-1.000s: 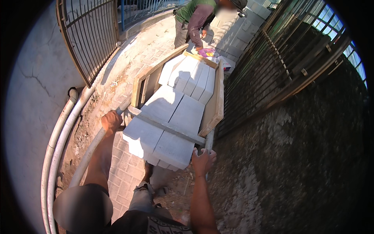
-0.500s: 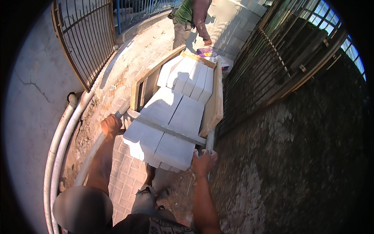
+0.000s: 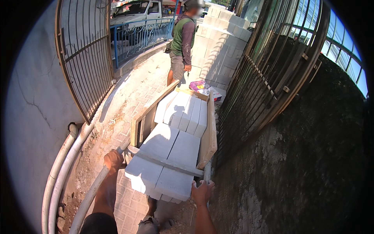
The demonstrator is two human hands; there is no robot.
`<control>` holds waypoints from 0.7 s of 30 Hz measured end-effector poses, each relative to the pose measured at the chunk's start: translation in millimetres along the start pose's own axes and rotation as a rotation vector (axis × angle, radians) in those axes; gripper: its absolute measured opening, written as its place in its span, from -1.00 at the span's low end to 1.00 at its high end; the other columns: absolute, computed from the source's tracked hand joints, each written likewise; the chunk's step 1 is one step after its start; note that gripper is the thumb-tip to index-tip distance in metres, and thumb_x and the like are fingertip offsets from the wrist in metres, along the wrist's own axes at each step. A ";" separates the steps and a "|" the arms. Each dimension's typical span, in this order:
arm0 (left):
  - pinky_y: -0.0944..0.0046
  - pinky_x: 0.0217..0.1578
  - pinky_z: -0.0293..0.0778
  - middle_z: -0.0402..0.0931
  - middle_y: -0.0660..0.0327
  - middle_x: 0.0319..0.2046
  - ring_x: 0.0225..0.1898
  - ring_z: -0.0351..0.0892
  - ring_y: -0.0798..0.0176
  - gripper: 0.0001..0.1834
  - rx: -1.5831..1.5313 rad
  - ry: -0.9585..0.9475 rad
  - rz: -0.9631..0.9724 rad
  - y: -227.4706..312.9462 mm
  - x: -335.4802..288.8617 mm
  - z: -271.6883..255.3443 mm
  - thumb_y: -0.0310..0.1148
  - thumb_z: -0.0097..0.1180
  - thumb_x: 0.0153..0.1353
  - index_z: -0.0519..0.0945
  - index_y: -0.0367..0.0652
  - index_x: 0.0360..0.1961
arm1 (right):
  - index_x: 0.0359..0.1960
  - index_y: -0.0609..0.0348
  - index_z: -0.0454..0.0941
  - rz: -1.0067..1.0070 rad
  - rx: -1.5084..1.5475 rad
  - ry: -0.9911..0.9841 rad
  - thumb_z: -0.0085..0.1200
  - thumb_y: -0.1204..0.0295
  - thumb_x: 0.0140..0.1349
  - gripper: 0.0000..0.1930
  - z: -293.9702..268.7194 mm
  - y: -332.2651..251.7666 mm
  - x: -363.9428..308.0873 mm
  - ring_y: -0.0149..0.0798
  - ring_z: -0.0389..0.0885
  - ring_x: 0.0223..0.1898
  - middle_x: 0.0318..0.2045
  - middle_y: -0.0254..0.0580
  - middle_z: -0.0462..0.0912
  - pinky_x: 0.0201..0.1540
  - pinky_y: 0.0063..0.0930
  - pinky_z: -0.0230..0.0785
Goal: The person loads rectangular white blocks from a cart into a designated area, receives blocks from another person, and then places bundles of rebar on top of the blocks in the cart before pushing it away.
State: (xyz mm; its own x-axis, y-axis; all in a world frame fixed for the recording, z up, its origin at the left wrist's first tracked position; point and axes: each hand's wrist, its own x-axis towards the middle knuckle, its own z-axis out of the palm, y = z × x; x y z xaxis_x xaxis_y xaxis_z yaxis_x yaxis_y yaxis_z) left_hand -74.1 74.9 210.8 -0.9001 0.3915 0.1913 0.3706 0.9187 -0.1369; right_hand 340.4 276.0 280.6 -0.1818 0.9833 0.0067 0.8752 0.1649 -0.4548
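Note:
Before me stands a cart with wooden side boards (image 3: 210, 132), loaded with smooth white building blocks (image 3: 183, 150). Two stacks show: flat blocks nearer me and a row of upright ones (image 3: 189, 113) behind. A grey crossbar (image 3: 167, 163) runs over the near blocks. My left hand (image 3: 113, 160) is wrapped around the long, pale left cart handle (image 3: 91, 195), which reaches back past my forearm. On the other side my right hand (image 3: 202, 192) grips the right cart handle (image 3: 208, 171), close by the blocks' corner; its fingers are partly hidden.
A co-worker (image 3: 181, 43) stands beyond the cart, near a tall stack of white blocks (image 3: 218, 46) and a purple bag (image 3: 199, 86). Barred gates (image 3: 83, 54) flank the paved path, the right gate (image 3: 272, 74) close to the cart. Pipes (image 3: 58, 175) run along the left wall.
My view has tilted up, showing a parked vehicle and more of the block stack. The co-worker's arm, held out over the bag before, now hangs down. Both my hands keep their grip.

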 end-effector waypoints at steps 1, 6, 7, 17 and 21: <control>0.11 -0.41 0.57 0.67 0.15 -0.46 -0.44 0.72 0.13 -0.65 0.012 0.023 0.011 -5.3 0.0 7.6 -0.03 0.16 0.16 0.63 -0.11 -0.34 | -0.10 0.16 0.68 -0.012 0.018 0.011 0.35 0.05 0.14 -0.54 1.3 -2.4 -0.7 0.16 0.34 0.26 0.22 0.11 0.35 0.20 0.04 0.37; 0.18 -0.37 0.59 0.72 0.16 -0.37 -0.37 0.76 0.18 -0.71 0.022 -0.057 0.011 3.0 -3.9 -19.5 -0.14 0.10 0.25 0.67 -0.13 -0.25 | -0.12 0.20 0.69 0.016 0.034 -0.016 0.35 0.06 0.13 -0.53 3.9 0.3 0.2 0.17 0.35 0.25 0.20 0.14 0.37 0.26 0.00 0.32; 0.17 -0.36 0.59 0.73 0.16 -0.36 -0.35 0.76 0.18 -0.70 0.014 -0.055 0.019 8.4 -2.7 -19.1 -0.13 0.10 0.24 0.67 -0.13 -0.23 | -0.12 0.20 0.69 0.016 0.043 0.005 0.35 0.06 0.13 -0.53 2.2 2.4 2.0 0.17 0.35 0.25 0.20 0.14 0.37 0.26 0.00 0.32; 0.15 -0.31 0.58 0.73 0.20 -0.37 -0.33 0.76 0.19 -0.74 0.028 -0.029 -0.008 3.1 -9.4 -17.1 -0.15 0.10 0.24 0.69 -0.08 -0.27 | -0.15 0.23 0.70 -0.008 0.051 0.024 0.37 0.06 0.07 -0.51 11.7 6.1 -1.1 0.17 0.35 0.24 0.16 0.17 0.39 0.26 0.00 0.29; 0.16 -0.31 0.58 0.73 0.22 -0.37 -0.33 0.76 0.19 -0.74 0.012 -0.028 -0.009 5.6 -12.9 -23.7 -0.14 0.12 0.21 0.69 -0.07 -0.26 | -0.16 0.21 0.70 0.017 0.016 0.017 0.38 0.06 0.07 -0.53 5.5 2.2 -3.6 0.17 0.33 0.23 0.14 0.13 0.39 0.23 0.05 0.29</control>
State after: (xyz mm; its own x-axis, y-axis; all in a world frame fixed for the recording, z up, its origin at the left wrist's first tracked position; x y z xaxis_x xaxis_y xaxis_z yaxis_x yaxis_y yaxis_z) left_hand -55.0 76.2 230.6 -0.9096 0.3813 0.1650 0.3597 0.9215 -0.1465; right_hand 340.5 272.5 274.7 -0.1594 0.9871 0.0141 0.8708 0.1473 -0.4691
